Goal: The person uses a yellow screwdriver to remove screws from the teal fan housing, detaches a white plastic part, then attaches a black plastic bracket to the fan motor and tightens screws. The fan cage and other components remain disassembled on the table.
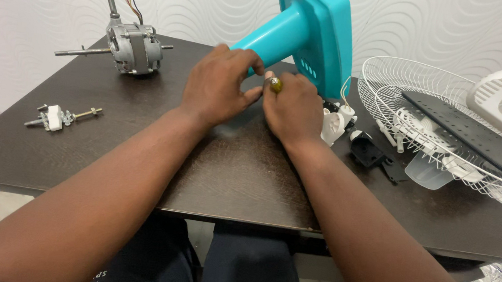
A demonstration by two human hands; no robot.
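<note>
two hands at table centre: left hand [218, 86] wrapped around tilted teal fan stand [301, 32], right hand [294, 109] closed on yellow-tipped tool [275, 85]; slip risk, unsupported stand may topple onto wire guard [392, 81].

Both bare forearms reach forward and come together, with the left hand [218, 86] bent at the wrist, knuckles up and fingers curled downward, while the right hand [293, 107] sits just beside it, touching it, fingers closed in a tight pinch.
</note>
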